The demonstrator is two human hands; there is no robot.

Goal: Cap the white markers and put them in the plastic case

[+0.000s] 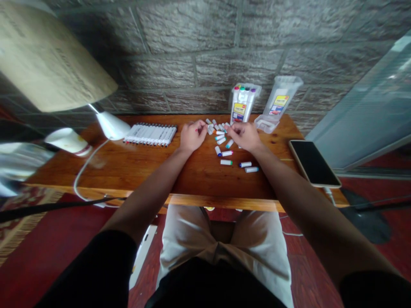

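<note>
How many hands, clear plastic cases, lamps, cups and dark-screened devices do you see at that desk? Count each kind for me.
Hands: 2
Clear plastic cases: 2
Lamp: 1
Cup: 1
Dark-screened device: 1
Total: 7

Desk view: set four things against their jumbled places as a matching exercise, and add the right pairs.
Things
1. Row of white markers
2. White cup
3. Loose white caps
4. Dark-screened device

Places
A. Scattered near the left hand and right hand
B. Lying flat near the right end of the desk
C. Between the lamp and the left hand
D. Left of the lamp's base

Pairs: 1-C, 2-D, 3-A, 4-B
</note>
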